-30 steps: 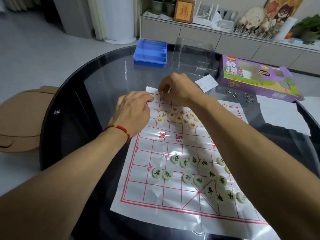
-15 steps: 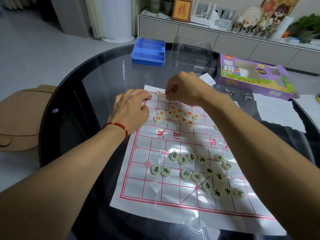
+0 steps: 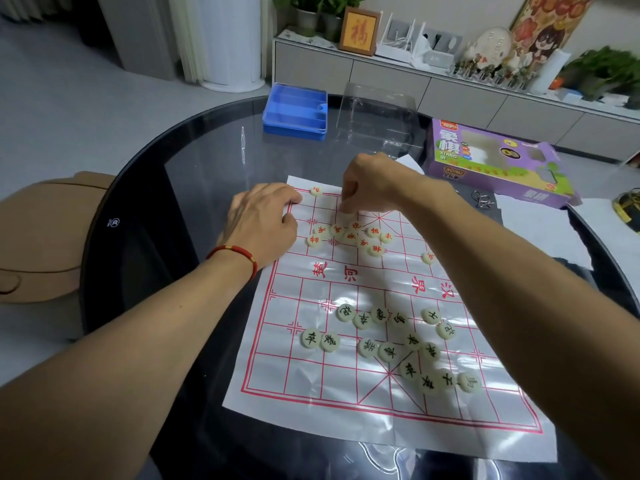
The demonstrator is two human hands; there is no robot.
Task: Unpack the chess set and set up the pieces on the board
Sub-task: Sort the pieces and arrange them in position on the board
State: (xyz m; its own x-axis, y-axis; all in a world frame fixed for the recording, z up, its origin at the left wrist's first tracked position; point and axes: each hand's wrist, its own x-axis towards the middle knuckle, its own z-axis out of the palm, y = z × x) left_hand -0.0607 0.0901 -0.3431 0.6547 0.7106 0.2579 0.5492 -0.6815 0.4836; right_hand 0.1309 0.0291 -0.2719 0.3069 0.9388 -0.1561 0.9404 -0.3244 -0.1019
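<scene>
The paper board (image 3: pixel 349 344) lies flat on the dark glass tabletop (image 3: pixel 194 174), its near edge toward me and its far edge toward the tabletop's far side. One red-lettered piece (image 3: pixel 316 191) sits alone at the board's far left corner. A cluster of red pieces (image 3: pixel 349 235) lies loose in the far half, just below my right hand, and another single red piece (image 3: pixel 428 258) rests beside my right forearm near the board's right edge. The black-lettered pieces (image 3: pixel 391 344) are scattered over the near half, most of them toward the near right corner.

My right hand (image 3: pixel 375 183) hangs over the board's far edge with its fingers curled downward and the tips close together just above the red cluster; I cannot tell whether they pinch a piece. My left hand (image 3: pixel 265 221) rests on the board's far left edge, fingers relaxed and laid flat, tips touching the paper near the lone corner piece. A red cord bracelet (image 3: pixel 235 254) circles that wrist.

Beyond the board, toward the tabletop's far edge, stand a blue plastic tray (image 3: pixel 295 112) and a clear plastic cover (image 3: pixel 375 119) beside it. The purple game box (image 3: pixel 491 161) lies at the far right, with a white slip of paper (image 3: pixel 412 162) between it and my right hand.
</scene>
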